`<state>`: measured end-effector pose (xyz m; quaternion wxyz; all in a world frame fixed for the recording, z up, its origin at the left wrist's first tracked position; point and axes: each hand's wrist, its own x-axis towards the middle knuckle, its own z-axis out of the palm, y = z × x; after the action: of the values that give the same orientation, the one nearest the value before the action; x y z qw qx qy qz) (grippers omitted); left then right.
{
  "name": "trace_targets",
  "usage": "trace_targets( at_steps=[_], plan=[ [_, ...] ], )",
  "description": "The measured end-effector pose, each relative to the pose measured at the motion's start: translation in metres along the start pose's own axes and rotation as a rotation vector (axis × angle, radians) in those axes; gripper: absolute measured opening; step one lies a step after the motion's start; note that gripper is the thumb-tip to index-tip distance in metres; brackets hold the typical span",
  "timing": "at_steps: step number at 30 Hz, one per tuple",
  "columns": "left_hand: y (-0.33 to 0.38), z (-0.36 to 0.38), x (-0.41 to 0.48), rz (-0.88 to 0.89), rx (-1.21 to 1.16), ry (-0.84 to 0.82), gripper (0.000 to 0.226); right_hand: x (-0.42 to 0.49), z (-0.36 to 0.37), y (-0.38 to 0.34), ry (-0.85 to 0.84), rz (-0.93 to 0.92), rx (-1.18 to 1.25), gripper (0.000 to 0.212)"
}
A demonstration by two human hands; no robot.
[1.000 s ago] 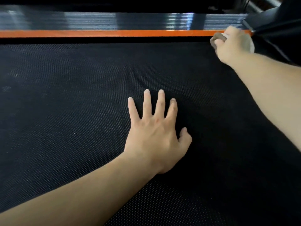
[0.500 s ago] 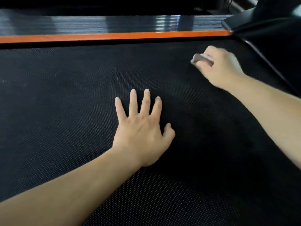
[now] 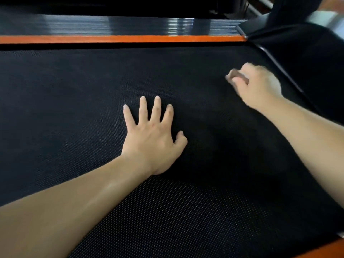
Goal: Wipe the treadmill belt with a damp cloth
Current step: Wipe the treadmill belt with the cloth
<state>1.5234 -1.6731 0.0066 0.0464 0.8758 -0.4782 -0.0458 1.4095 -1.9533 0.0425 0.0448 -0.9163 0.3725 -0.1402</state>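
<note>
The black textured treadmill belt [image 3: 74, 108] fills most of the head view. My left hand [image 3: 150, 138] lies flat on its middle, palm down, fingers spread and straight. My right hand [image 3: 258, 86] is further back on the right side of the belt, fingers curled round a small bunched cloth [image 3: 235, 73]. Only a greyish-brown end of the cloth pokes out past the fingers, and it is blurred by motion. The cloth is pressed against the belt surface.
An orange strip [image 3: 121, 39] runs along the belt's far edge, with a glossy ribbed black side rail [image 3: 111, 25] behind it. A black motor cover and upright [image 3: 297, 40] rise at the right. Another orange edge [image 3: 327, 250] shows at the bottom right.
My right hand has drawn the cloth from the far right corner by the orange strip back toward me along the belt. The left hand has stayed planted on the belt.
</note>
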Motion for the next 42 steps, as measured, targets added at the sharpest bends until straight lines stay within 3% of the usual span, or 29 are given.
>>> trace_targets(
  at_steps=[2,8,13,17,20,24,27,31,35,39,42],
  plan=[
    [-0.001,0.001,0.0,-0.004,-0.005,0.002,0.083,0.001,-0.004,0.0,0.057,0.138,0.018,0.025],
    [-0.001,0.0,0.0,-0.008,-0.002,-0.004,0.084,-0.08,-0.005,-0.015,-0.07,-0.14,0.068,0.026],
    [-0.001,0.0,0.0,-0.016,0.002,-0.005,0.086,-0.056,-0.019,0.021,0.031,0.166,-0.015,0.019],
    [-0.001,0.0,0.0,-0.011,0.001,-0.008,0.08,-0.108,-0.019,-0.006,-0.053,-0.019,0.037,0.029],
    [-0.001,-0.001,0.0,-0.013,-0.006,0.001,0.078,-0.129,-0.028,0.009,-0.098,-0.097,0.018,0.025],
    [-0.001,-0.003,-0.003,-0.009,-0.038,0.011,0.074,-0.112,-0.036,0.028,-0.002,0.181,0.008,0.02],
    [-0.001,-0.004,-0.004,0.03,-0.094,0.026,0.066,-0.145,-0.036,0.008,-0.088,0.055,0.075,0.028],
    [0.009,-0.005,-0.011,0.042,-0.101,0.056,0.057,-0.178,-0.049,0.014,-0.216,-0.101,0.106,0.021],
    [0.046,-0.014,-0.024,0.024,-0.169,-0.035,0.053,-0.157,-0.052,0.035,-0.084,0.134,0.033,0.029],
    [0.09,-0.003,-0.045,0.093,-0.179,-0.114,0.063,-0.202,-0.058,0.011,-0.167,-0.069,0.154,0.031],
    [0.092,0.013,-0.052,0.117,-0.075,-0.028,0.07,-0.226,-0.07,0.019,-0.307,-0.184,0.197,0.022]
  ],
)
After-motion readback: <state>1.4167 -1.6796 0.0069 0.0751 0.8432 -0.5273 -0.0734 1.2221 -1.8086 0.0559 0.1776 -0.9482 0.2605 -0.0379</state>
